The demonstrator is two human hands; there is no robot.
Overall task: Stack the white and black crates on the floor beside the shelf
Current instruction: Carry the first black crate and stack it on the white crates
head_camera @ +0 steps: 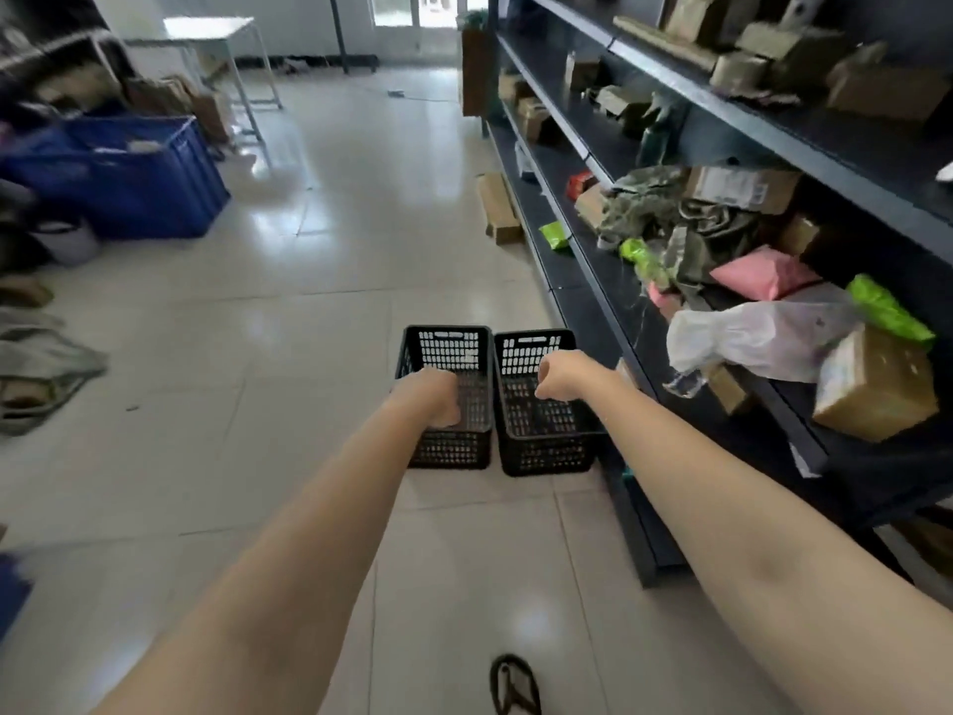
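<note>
Two black perforated crates stand side by side on the tiled floor next to the shelf's base. The left black crate [447, 353] and the right black crate [536, 451] nearly touch, and both look empty. My left hand [432, 397] is a closed fist at the near rim of the left crate and appears to grip it. My right hand [562, 375] is curled shut above the inside of the right crate, apart from its rims. I see no white crate.
A dark metal shelf [608, 301] runs along the right, loaded with cardboard boxes, bags and cloth. A cardboard box [497, 209] lies on the floor at its foot. A blue bin [139, 178] and piled items stand at the left. My sandalled foot [514, 686] is at the bottom.
</note>
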